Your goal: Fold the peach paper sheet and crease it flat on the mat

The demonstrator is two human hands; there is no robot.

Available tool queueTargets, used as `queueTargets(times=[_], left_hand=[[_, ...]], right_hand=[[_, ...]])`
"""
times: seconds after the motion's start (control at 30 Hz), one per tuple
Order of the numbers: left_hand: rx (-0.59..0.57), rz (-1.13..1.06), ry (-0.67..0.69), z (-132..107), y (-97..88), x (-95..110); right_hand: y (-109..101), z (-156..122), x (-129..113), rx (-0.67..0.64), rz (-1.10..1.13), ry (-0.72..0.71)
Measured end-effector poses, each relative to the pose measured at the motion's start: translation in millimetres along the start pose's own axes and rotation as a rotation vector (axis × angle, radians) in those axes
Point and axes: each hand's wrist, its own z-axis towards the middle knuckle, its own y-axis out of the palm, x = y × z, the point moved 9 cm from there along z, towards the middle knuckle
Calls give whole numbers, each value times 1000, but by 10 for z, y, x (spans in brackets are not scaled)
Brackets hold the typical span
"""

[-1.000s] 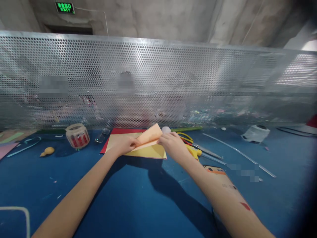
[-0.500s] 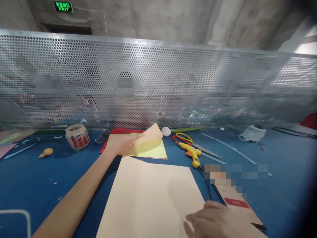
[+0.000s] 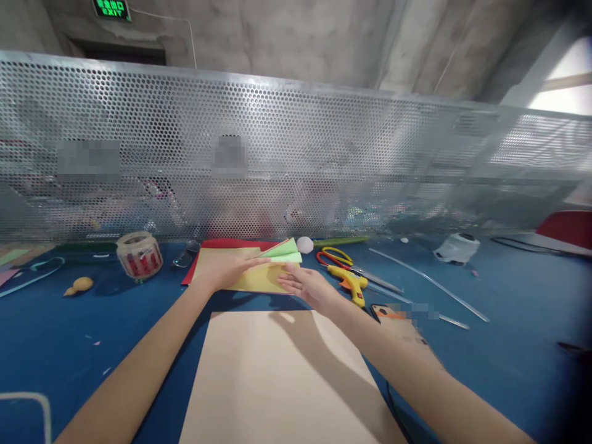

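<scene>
Paper stack (image 3: pixel 240 277) lies at the table's (image 3: pixel 69 333) far edge; left hand (image 3: pixel 226 269) presses it flat, fingers spread, while right hand (image 3: pixel 305 285) reaches, open, for the lifted green sheet (image 3: pixel 284 250). Peeling it free needs a clean pinch.

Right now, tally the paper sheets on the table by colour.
Beige sheet: 1
Yellow sheet: 1
Green sheet: 1
Red sheet: 1
Total: 4
The left hand presses the stack; the right hand reaches its corner.

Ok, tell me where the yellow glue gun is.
The yellow plastic glue gun lies on the blue table, just right of the right hand, beside the red-handled scissors.
</scene>
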Motion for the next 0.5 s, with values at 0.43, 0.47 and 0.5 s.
queueTargets(times=[0.43,0.47,0.5], left_hand=[[-133,-84,-119,-5,-33,86],[-131,-94,-141,-6,-41,83],[-126,-107,-159,-4,-49,83]], right_hand=[[162,291,620,338,417,165],[159,301,641,344,417,172],[155,310,658,350,415,177]])
